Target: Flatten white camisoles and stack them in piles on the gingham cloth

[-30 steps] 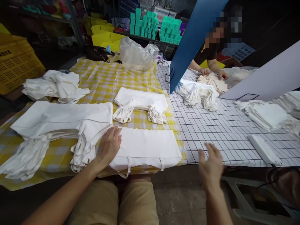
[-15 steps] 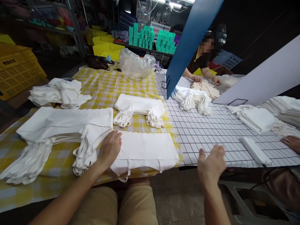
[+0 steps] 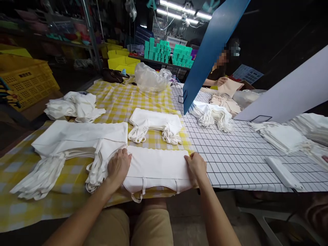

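A white strappy top (image 3: 159, 164) lies flat in front of me, its thin straps toward the table's near edge. My left hand (image 3: 119, 166) is closed at its upper left corner, fingers bent over the edge. At the opposite upper corner, my right hand (image 3: 197, 166) pinches the fabric between thumb and fingers. Close by on the left is a stack of white tops (image 3: 79, 132), straps hanging toward me. Behind the flat top sits a smaller stack of white tops (image 3: 156, 118) with bunched straps.
A yellow checked cloth (image 3: 115, 99) covers the left table; a white grid cloth (image 3: 225, 150) covers the right. Crumpled white garments (image 3: 74, 106) lie at left. A blue panel (image 3: 205, 58) and a white panel (image 3: 287, 82) stand upright. Across the table, a person (image 3: 220, 73) handles beige fabric.
My right hand has moved left from above the grid cloth and taken the top's right corner. My left hand stays at the left corner. The co-worker has lifted a beige piece.
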### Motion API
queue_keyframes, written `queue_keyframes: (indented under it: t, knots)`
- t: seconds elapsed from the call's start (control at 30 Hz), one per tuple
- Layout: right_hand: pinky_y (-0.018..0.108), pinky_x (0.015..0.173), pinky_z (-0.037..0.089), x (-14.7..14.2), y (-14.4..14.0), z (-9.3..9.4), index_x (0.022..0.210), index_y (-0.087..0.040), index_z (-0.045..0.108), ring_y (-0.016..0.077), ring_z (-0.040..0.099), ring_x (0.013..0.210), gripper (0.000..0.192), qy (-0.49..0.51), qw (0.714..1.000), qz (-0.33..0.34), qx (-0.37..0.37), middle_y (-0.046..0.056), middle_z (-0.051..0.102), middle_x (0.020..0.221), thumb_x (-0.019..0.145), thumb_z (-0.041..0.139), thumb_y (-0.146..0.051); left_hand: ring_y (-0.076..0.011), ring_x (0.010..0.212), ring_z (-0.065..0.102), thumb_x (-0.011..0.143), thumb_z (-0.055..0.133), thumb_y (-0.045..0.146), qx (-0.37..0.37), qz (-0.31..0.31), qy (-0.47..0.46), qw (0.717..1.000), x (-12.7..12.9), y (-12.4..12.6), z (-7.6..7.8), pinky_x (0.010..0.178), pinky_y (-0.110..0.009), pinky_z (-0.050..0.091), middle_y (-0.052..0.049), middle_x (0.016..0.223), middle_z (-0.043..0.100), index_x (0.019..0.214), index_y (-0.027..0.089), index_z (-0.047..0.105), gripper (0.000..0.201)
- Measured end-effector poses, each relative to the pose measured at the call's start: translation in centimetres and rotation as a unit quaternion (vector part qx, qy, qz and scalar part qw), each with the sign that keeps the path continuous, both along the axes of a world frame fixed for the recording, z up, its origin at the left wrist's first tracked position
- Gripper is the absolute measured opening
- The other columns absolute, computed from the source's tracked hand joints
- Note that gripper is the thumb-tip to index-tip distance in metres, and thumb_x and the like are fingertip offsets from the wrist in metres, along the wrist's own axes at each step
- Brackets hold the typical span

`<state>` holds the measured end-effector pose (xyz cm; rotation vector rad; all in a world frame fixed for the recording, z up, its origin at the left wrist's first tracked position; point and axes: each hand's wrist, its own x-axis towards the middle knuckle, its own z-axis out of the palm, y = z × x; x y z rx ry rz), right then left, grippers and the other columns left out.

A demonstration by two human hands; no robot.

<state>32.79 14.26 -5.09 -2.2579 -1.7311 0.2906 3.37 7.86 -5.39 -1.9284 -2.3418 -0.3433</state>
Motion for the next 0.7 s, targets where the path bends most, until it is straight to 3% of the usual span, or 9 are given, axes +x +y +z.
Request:
queue_keyframes:
  t: [0.2, 0.43, 0.6, 0.7]
  knots:
    - [0.025, 0.052, 0.031, -0.5, 0.9, -0.2, 0.062, -0.023, 0.040, 0.0137, 0.044, 0.052, 0.010, 0.068, 0.997, 0.033, 0.013, -0.004, 0.048, 0.055, 0.067, 0.048, -0.026, -0.0285, 0.079, 0.063, 0.082, 0.047, 0.036, -0.091, 0.046, -0.069, 0.992, -0.5, 1.1, 1.6, 0.062, -0.033, 0.046, -0.017, 0.086, 0.066, 0.090, 0.010, 0.060, 0.029]
    - [0.026, 0.052, 0.036, -0.2, 0.4, 0.7, 0.064, -0.019, 0.053, 0.0152, 0.050, 0.057, 0.012, 0.180, 0.982, 0.053, -0.022, 0.001, 0.056, 0.059, 0.063, 0.051, -0.031, -0.0236, 0.075, 0.062, 0.074, 0.051, 0.040, -0.186, 0.029, -0.154, 0.970, -2.2, 2.5, 2.0, 0.058, -0.027, 0.040, -0.009, 0.073, 0.066, 0.069, 0.019, 0.059, 0.023]
    - [0.025, 0.053, 0.040, 0.7, -0.1, 1.6, 0.079, -0.016, 0.061, 0.0160, 0.054, 0.063, 0.031, 0.298, 0.952, 0.055, -0.047, 0.003, 0.062, 0.070, 0.064, 0.057, -0.043, -0.0160, 0.063, 0.053, 0.066, 0.052, 0.026, -0.135, 0.001, -0.226, 0.965, -2.1, 2.4, 2.0, 0.054, -0.023, 0.032, 0.000, 0.060, 0.056, 0.058, 0.019, 0.048, 0.011]
    - [0.026, 0.055, 0.041, 1.1, -0.8, 2.4, 0.081, -0.015, 0.062, 0.0162, 0.055, 0.064, 0.037, 0.370, 0.926, 0.048, -0.055, 0.003, 0.063, 0.071, 0.060, 0.064, -0.045, -0.0119, 0.057, 0.046, 0.064, 0.053, 0.023, -0.083, -0.025, -0.318, 0.944, -2.0, 2.1, 1.9, 0.053, -0.022, 0.029, 0.004, 0.055, 0.047, 0.057, 0.018, 0.045, 0.012]
